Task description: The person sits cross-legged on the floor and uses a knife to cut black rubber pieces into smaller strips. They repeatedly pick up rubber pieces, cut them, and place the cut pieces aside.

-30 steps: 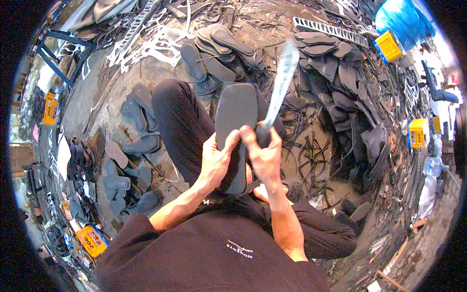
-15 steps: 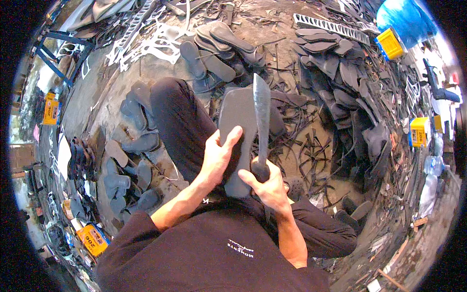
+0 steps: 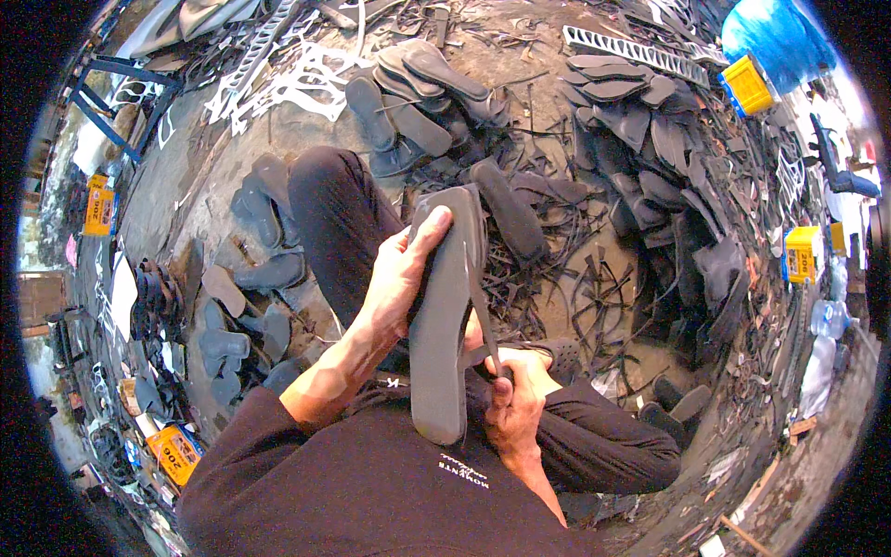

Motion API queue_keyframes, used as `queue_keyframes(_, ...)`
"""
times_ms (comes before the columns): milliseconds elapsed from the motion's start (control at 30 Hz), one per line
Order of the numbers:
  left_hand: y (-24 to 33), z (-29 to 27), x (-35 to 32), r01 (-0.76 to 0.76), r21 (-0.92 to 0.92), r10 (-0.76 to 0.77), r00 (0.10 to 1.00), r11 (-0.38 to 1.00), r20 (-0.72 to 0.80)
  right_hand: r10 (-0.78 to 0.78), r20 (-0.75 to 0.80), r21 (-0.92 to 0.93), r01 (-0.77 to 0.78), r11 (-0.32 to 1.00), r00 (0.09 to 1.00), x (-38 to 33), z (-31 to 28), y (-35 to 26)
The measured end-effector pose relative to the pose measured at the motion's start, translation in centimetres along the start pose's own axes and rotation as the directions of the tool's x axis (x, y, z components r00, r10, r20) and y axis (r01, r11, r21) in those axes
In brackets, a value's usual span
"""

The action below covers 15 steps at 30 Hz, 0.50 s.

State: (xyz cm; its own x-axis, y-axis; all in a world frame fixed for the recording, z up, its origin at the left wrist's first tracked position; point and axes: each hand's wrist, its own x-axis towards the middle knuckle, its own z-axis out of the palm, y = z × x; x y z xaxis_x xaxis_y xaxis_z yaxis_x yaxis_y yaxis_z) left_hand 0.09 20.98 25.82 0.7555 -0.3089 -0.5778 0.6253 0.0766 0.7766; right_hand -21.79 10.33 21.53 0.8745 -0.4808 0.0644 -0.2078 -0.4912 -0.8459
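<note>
My left hand (image 3: 394, 283) is closed around a dark grey shoe sole (image 3: 438, 348), its thumb pressed on the upper part of the face. The sole stands lengthwise in front of my chest, its lower end against my shirt. At its right edge is a knife (image 3: 491, 342), seen nearly edge-on as a narrow dark strip. My right hand (image 3: 520, 404) grips the knife low down, beside the sole; the fist hides most of the handle. Just beyond the sole, another dark sole (image 3: 509, 213) lies on the floor among cut strips.
Piled soles lie ahead (image 3: 418, 111), at left (image 3: 264, 269) and in a large heap at right (image 3: 650, 176). Black offcut strips (image 3: 603, 306) litter the floor. White cut-out sheets (image 3: 297, 79) lie far left. Yellow boxes (image 3: 747, 84) and a blue drum (image 3: 775, 37) stand far right.
The knife came down from upright in front of the sole to the sole's right edge. The held sole swung toward my body and turned. My right hand moved lower; my left hand shifted up.
</note>
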Motion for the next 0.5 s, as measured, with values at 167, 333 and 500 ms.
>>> queue_keyframes(167, 0.8, 1.0, -1.3, -0.016, 0.032, 0.013, 0.995, 0.999, 0.096, 0.124, 0.053, -0.025, -0.123, 0.992, 0.991, 2.1, -0.8, 0.8)
queue_keyframes(333, 1.6, 1.8, -1.2, -0.084, 0.114, 0.054, 0.969, 0.99, 0.243, 0.069, 0.082, 0.052, -0.074, 0.996, 0.994, 11.4, -3.5, -3.3)
queue_keyframes(500, 3.8, 2.5, 0.1, -0.167, 0.291, 0.047, 0.925, 0.942, 0.376, 0.248, 0.443, 0.136, -0.338, 0.931, 0.862, 16.8, -9.3, -4.2)
